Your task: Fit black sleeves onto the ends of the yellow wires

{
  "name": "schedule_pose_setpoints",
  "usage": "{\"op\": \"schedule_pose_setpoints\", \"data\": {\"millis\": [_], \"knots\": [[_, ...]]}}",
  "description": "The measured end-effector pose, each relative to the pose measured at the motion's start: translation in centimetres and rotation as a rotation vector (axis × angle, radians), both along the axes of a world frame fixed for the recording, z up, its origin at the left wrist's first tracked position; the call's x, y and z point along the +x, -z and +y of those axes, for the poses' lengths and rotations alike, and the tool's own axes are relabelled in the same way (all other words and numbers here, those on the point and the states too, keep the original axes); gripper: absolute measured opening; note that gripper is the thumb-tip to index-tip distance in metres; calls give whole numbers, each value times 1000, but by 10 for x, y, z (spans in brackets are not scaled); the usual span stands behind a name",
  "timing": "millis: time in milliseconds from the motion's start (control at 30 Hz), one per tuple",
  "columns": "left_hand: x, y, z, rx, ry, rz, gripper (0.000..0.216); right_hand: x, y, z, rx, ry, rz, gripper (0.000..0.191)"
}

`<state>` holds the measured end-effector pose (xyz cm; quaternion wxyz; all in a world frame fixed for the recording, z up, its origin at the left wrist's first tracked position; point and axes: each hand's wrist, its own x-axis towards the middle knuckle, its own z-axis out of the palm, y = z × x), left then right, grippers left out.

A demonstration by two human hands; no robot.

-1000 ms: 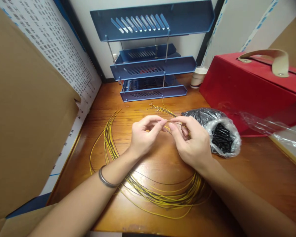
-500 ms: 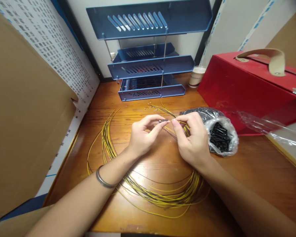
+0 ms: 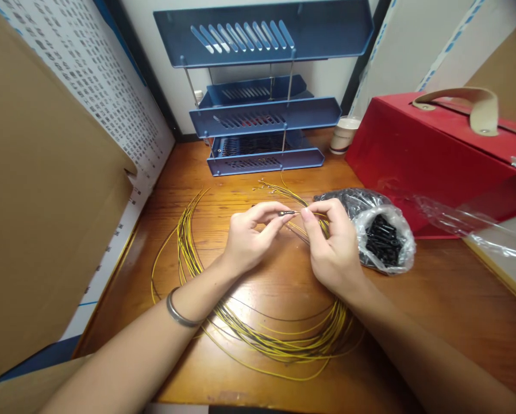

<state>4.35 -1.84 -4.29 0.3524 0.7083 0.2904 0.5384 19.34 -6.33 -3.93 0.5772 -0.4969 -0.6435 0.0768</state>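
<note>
My left hand (image 3: 250, 236) pinches a small black sleeve-like piece (image 3: 286, 213) with a shiny metal end between thumb and forefinger. Opposite it, my right hand (image 3: 334, 246) grips a thin wire (image 3: 298, 213) close to its end. The wire runs to the black piece; whether it goes inside is too small to tell. Both hands are above a loose coil of yellow and black wires (image 3: 279, 345) on the table. Some wire ends with small metal tips (image 3: 262, 185) lie behind my hands. Beside my right hand, a clear plastic bag (image 3: 408, 253) holds many small black pieces (image 3: 382, 238).
A blue tiered tray rack (image 3: 266, 118) stands at the back of the wooden table (image 3: 124, 322). To its right are a paper cup (image 3: 344, 135) and a red box (image 3: 396, 155) with a beige handle. Cardboard (image 3: 46, 172) rises along the left side.
Both hands keep nearly the same place and hold. Slightly more wire shows between the fingertips, and the black piece has turned a little. The camera view has shifted slightly.
</note>
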Motion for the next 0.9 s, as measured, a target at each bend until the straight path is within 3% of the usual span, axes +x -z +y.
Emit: {"op": "schedule_pose_setpoints", "data": {"millis": [200, 433, 700, 900], "knots": [[1, 2, -2, -50, 33, -36, 11, -4, 2, -2, -3, 34, -18, 8], [1, 2, 0, -9, -28, -22, 14, -2, 1, -2, -10, 59, 23, 6], [0, 1, 0, -36, -6, 7, 16, -3, 1, -3, -61, 12, 18, 8], [1, 1, 0, -79, -34, -28, 18, 2, 1, -1, -40, 101, 6, 11]]}}
